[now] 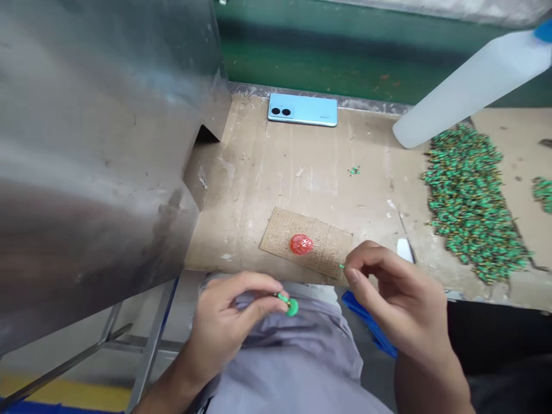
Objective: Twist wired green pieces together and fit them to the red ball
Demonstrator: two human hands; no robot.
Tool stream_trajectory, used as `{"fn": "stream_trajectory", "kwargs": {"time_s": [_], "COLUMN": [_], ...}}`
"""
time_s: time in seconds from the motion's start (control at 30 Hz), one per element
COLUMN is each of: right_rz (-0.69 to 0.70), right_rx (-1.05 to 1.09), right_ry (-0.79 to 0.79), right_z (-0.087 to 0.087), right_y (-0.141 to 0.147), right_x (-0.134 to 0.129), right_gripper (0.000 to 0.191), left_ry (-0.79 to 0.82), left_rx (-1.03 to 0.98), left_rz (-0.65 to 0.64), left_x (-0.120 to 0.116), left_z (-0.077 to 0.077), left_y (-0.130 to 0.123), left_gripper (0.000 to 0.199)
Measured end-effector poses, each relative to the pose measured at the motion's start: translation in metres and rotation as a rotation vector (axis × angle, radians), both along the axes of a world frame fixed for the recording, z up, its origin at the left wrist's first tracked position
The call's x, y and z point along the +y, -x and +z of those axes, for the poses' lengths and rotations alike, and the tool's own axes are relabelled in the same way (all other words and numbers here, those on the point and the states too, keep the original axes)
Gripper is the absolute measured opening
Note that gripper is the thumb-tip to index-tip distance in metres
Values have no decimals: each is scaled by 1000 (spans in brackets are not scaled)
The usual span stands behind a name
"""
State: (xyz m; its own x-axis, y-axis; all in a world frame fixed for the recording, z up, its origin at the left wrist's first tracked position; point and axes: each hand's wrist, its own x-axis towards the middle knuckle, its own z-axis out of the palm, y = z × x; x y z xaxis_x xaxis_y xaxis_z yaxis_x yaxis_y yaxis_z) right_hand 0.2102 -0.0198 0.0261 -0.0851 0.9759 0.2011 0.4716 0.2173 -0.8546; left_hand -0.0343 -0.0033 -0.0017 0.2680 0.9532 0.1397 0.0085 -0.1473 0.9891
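Observation:
My left hand (237,316) pinches a small green part (292,307) with a round disc end, held over my lap just off the table's front edge. On the right, my right hand (394,293) has thumb and forefinger pinched together on a tiny green piece (342,266), whose tip sticks out to the left. Between and beyond the hands lies a brown cardboard piece (280,227), tilted on the table, with a glossy red blob (301,244) on it. The right fingertips are close to the cardboard's right corner.
A large pile of small green parts (474,201) covers the right side of the table (302,172). A white bottle (470,86) leans above it. A light blue phone (303,110) lies at the back. A metal housing (99,144) bounds the left.

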Motion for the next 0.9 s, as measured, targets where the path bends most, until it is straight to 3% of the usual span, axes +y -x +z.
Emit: {"fn": "stream_trajectory", "kwargs": {"time_s": [0.07,0.17,0.3,0.6,0.9], "right_rz": [-87,-111,-158,-173,-208], "right_rx": [-162,-357,-426,-483,-378], "right_ry": [-8,15,27,140,105], "right_z": [-9,-23,-34,-38,-36], "right_y": [-17,-34,-38,-38,-45], "right_x": [-4,-9,-7,10,7], "right_gripper": [10,9,10,13,12], "left_ry": [-113,-308,-464,-481,-478], "left_rx": [88,191,273,386,332], "left_rz": [-3,-14,-34,-54,-12], "left_x": [3,8,13,16,15], "left_z": [-8,-20,-31,-40,-40], "left_y": [3,0,-10,-14,-15], "left_gripper": [17,14,12,17,17]}}
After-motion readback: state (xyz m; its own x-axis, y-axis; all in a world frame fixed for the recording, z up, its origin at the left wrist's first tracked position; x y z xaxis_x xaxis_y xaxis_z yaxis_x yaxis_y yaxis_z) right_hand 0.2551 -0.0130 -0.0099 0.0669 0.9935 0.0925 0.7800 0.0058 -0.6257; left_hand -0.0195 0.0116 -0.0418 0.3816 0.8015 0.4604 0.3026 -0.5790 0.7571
